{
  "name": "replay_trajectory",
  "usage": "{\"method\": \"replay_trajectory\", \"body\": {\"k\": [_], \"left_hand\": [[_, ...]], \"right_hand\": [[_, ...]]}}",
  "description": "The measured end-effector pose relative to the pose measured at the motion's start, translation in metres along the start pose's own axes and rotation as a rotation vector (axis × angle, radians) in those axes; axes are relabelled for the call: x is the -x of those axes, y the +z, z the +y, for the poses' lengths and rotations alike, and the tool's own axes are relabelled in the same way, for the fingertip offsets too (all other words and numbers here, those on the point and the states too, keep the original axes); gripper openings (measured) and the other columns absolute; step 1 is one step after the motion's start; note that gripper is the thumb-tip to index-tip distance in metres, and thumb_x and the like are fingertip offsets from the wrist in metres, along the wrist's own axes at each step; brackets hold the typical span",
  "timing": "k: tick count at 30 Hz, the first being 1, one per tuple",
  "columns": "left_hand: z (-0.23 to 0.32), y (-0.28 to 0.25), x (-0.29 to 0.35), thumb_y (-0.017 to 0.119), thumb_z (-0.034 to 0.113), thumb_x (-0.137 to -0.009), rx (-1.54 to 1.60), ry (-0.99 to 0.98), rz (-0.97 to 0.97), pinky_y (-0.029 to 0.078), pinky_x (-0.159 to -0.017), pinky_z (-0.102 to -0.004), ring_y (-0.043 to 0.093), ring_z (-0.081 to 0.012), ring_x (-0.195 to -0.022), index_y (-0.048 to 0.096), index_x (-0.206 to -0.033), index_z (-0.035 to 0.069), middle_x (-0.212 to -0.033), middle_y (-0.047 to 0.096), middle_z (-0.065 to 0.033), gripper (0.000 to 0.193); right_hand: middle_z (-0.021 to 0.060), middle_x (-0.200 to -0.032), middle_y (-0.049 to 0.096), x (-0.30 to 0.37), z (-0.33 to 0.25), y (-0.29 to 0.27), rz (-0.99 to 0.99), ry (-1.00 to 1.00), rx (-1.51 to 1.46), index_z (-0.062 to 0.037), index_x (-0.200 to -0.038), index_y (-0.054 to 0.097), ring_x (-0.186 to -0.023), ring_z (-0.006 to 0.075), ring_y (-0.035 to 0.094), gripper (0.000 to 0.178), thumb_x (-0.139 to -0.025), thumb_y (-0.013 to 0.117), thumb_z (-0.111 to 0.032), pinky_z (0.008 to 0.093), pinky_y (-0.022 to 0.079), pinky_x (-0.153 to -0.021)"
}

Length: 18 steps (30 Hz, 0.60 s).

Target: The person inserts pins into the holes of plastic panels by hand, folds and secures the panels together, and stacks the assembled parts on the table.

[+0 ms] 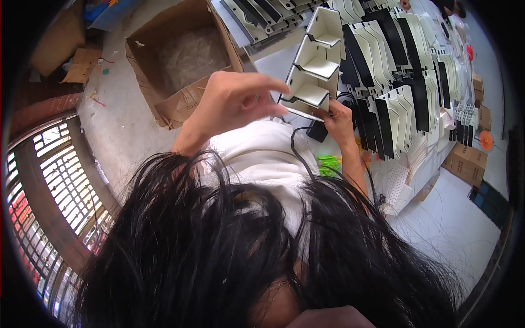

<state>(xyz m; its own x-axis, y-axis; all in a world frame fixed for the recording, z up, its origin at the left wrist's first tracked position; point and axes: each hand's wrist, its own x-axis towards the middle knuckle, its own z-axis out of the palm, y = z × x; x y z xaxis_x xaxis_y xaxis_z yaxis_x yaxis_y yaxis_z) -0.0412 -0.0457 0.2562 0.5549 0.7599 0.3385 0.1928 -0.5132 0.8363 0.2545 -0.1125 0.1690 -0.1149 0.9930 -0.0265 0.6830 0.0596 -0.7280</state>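
A white tiered holder (317, 64) with black edges and several open compartments stands tilted in front of me, its long side running away from me. My right hand (338, 121) grips its near end, thumb and fingers closed at the lower right corner. My left hand (235, 104) is raised at the holder's near left corner. Its thumb and forefinger curve apart on either side of that corner, with a gap between the tips. Whether they touch the edge I cannot tell. Behind the right hand a black cable (295, 143) and a small dark object (316, 131) are partly hidden.
To the right, rows of white and black curved panels (377, 98) stand close together on the table. More panels (257, 22) lie at the far side. An open cardboard box (145, 71) is on the floor at left. Bright green pieces (329, 165) lie by my right forearm.
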Motion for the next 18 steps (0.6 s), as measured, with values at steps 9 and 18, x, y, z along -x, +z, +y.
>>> {"method": "replay_trajectory", "body": {"k": [9, 18], "left_hand": [[0.007, 0.021, 0.008, 0.077, 0.018, -0.065, -0.465, 0.081, 0.238, 0.038, -0.05, -0.029, 0.055, -0.017, -0.053, 0.066, -0.081, 0.012, -0.064, 0.06, -0.0002, 0.02], [0.007, 0.021, 0.011, 0.078, 0.013, -0.063, -0.491, 0.116, 0.323, 0.04, -0.051, -0.0289, 0.058, -0.017, -0.056, 0.065, -0.081, 0.011, -0.067, 0.062, -0.0012, 0.021]], "right_hand": [[0.0161, -0.074, 0.061, -0.003, -0.011, 0.008, 0.205, -0.084, 0.129, -0.0004, -0.086, 0.063, -0.058, 0.0315, 0.057, 0.014, -0.077, 0.072, -0.005, 0.0329, 0.044, -0.052], [0.0166, -0.074, 0.061, -0.007, -0.022, 0.011, 0.321, -0.119, 0.121, 0.0018, -0.083, 0.062, -0.068, 0.036, 0.06, 0.016, -0.07, 0.071, 0.0, 0.038, 0.047, -0.059]]}}
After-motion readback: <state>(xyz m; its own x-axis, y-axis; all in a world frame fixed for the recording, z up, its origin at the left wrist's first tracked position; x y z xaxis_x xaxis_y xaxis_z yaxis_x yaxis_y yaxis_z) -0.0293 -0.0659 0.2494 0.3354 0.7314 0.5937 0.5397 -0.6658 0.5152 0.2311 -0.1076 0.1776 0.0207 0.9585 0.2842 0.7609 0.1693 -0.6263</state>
